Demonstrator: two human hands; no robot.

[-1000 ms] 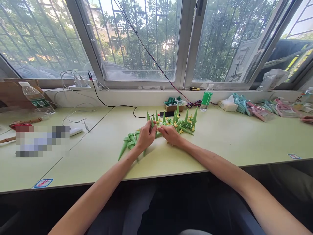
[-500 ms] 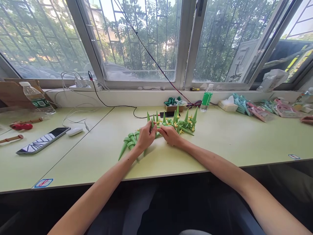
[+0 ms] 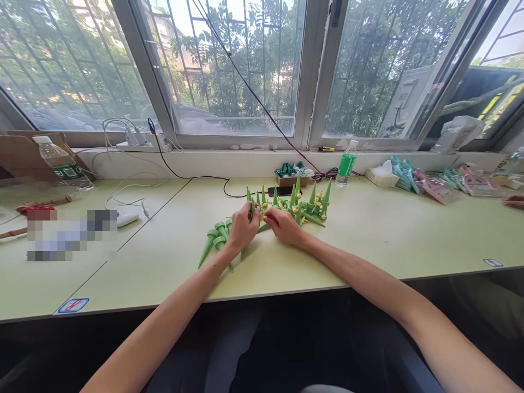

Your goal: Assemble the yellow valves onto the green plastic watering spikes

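Note:
Above the middle of the table, my left hand [image 3: 244, 228] is closed around a green plastic watering spike [image 3: 252, 206], its tip pointing up. My right hand [image 3: 285, 225] is just to the right, thumb and fingers pinched at a small yellow valve [image 3: 264, 217] on that spike. Fingers hide most of the joint between the two parts. Several loose green spikes [image 3: 210, 240] lie to the left of my left wrist, partly behind it. Beyond my hands stands a cluster of green spikes [image 3: 313, 199] with yellow valves, some upright and some lying down.
A phone [image 3: 282, 191] and a small box [image 3: 292, 180] are behind the cluster. Farther right stand a water bottle [image 3: 346, 164] and a tissue pack [image 3: 381, 176], with bagged items [image 3: 436, 185] beyond. A white charger case [image 3: 127, 219] and cables lie left. Another person's hand [image 3: 513, 201] rests at the right edge.
My right fingers have shifted slightly and curled more around the yellow valve. The spike in my left hand has moved a little left. Surrounding things stay put.

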